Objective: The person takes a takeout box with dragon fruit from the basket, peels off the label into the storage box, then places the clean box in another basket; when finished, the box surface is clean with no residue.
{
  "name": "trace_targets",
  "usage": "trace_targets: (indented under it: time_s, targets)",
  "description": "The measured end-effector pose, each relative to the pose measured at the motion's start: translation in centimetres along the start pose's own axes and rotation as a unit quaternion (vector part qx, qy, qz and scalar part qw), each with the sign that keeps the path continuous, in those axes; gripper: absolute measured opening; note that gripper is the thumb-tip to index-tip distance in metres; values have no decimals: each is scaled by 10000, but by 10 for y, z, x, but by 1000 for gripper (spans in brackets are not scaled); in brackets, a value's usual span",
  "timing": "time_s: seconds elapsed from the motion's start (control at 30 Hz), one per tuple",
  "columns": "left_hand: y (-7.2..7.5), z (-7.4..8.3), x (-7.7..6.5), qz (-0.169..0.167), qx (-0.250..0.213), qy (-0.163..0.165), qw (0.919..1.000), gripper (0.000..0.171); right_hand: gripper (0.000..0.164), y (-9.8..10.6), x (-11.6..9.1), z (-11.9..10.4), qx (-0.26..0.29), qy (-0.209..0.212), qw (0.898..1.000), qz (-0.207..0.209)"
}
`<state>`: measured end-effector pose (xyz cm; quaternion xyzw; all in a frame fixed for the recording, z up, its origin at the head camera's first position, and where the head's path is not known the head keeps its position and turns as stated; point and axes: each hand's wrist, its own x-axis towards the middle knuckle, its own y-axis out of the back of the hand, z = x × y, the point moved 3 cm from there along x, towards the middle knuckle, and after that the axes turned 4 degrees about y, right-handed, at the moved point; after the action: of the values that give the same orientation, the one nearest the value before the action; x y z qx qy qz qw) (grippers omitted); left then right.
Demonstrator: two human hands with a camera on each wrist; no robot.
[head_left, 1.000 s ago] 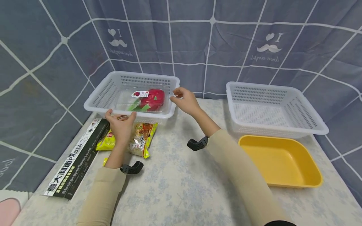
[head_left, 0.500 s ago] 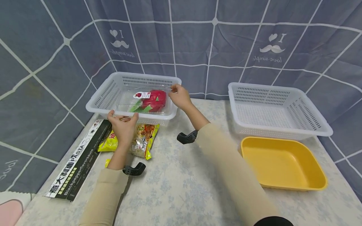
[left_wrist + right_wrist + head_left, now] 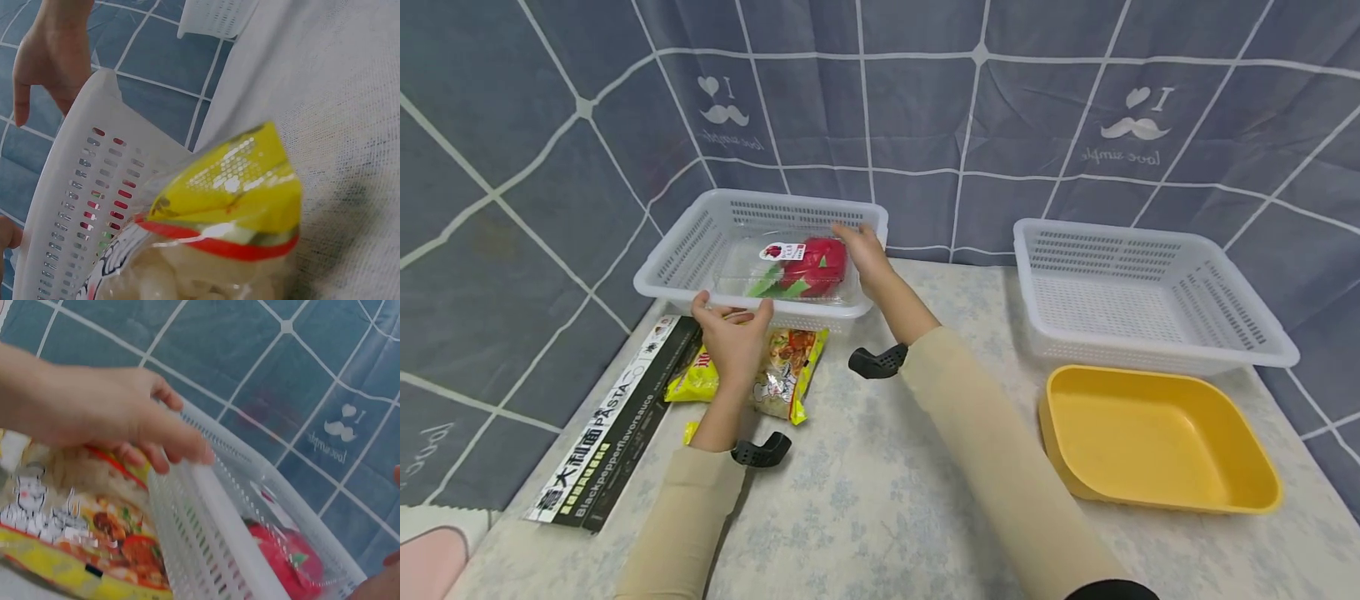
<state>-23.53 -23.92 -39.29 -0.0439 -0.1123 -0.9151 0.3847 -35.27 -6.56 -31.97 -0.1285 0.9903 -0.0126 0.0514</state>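
A white slotted plastic basket (image 3: 831, 311) stands at the back left in the head view. Inside lies a clear plastic box (image 3: 739, 262) with a white label, holding a red dragon fruit (image 3: 822, 267) with green tips. My left hand (image 3: 735, 342) grips the front rim of this basket, its thumb on top and other fingers below the edge. Over the basket's right end reaches my right hand (image 3: 871, 265), fingers loosely bent downward beside the box's right end. In the left wrist view the right hand (image 3: 56, 62) hangs above the basket corner, holding nothing visible.
Yellow noodle packets (image 3: 786, 375) lie before the basket, partly behind the left arm. A black-and-white pasta box (image 3: 617, 425) lies along the left side. On the right are another white basket (image 3: 1097, 308) and a yellow tub (image 3: 1157, 433). A patterned curtain (image 3: 925, 108) hangs behind.
My right hand has moved left, from beside the basket's right rim to over its inside near the dragon fruit box. The left hand has stayed on the front rim.
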Motion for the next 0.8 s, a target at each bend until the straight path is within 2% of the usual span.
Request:
trace_targets:
  time_s: [0.13, 0.27, 0.37, 0.63, 0.8]
  targets:
    - [-4, 0, -1, -78, -47, -80, 9999, 89, 74, -4, 1, 1, 312, -129, 9993, -142]
    - [-5, 0, -3, -112, -14, -94, 9999, 89, 56, -6, 2, 5, 537, -299, 9977, -291]
    - [-3, 1, -4, -100, -17, -128, 9999, 89, 50, -8, 2, 8, 537, -393, 9970, -394]
    - [-1, 2, -3, -94, -28, -182, 9998, 88, 52, -15, 4, 8, 524, -478, 9968, -358]
    - [0, 1, -2, -51, 20, -149, 9999, 89, 53, -21, 4, 17, 571, -740, 9951, -329]
